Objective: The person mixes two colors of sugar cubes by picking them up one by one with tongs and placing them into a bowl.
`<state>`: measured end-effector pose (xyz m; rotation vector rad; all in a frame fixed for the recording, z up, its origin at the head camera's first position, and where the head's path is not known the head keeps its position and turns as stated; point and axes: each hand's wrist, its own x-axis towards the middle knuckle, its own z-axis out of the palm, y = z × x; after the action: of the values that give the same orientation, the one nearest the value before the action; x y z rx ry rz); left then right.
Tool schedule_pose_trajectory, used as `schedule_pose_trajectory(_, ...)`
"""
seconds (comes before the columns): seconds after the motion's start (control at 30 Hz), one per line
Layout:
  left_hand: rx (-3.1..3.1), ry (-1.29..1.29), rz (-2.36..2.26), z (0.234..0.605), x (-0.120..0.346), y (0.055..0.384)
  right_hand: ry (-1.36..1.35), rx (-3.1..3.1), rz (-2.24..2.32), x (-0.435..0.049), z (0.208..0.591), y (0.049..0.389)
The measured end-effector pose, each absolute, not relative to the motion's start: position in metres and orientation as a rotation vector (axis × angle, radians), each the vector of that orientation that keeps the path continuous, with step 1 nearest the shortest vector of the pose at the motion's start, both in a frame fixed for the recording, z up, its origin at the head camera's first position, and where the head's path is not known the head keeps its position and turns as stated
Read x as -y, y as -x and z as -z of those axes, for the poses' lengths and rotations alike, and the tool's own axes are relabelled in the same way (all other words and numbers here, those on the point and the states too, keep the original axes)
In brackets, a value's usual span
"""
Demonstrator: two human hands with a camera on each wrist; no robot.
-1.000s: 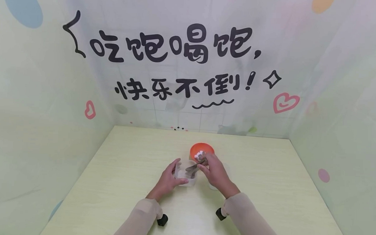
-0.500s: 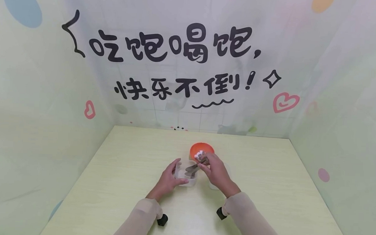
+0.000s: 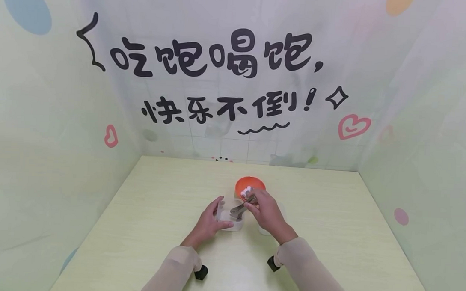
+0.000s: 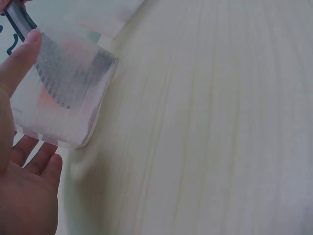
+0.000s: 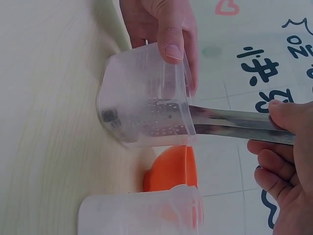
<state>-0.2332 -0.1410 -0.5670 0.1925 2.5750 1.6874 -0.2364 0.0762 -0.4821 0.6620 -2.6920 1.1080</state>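
Observation:
My left hand (image 3: 209, 217) holds a clear plastic container (image 3: 235, 225) by its left side, thumb at the near rim and fingers spread round the far side. My right hand (image 3: 268, 213) grips a pair of metal tongs (image 3: 238, 210), seen in the right wrist view as two handles (image 5: 230, 118) between thumb and fingers. The perforated ends of the tongs reach down inside the container, blurred through its wall. Something whitish shows low in the container in the left wrist view. Behind it, an orange bowl (image 3: 247, 180) holds several small white and grey pieces (image 3: 247, 191).
A second clear container (image 3: 266, 231) stands right of the first, partly hidden under my right hand; its wall (image 5: 137, 215) shows in the right wrist view. The pale wooden table (image 3: 153, 215) ends at a printed fabric backdrop (image 3: 179, 143), with fabric sides left and right.
The two arms of the tongs have come closer together inside the container. The right hand has barely shifted; the left hand, both containers and the bowl stay in place.

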Motion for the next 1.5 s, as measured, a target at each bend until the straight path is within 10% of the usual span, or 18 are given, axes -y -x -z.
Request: schedule_pose_trajectory(1.5,-2.56,-0.208,-1.707,0.566,0.141,0.232,-0.666,2.62,-1.143,-0.079,0.496,0.238)
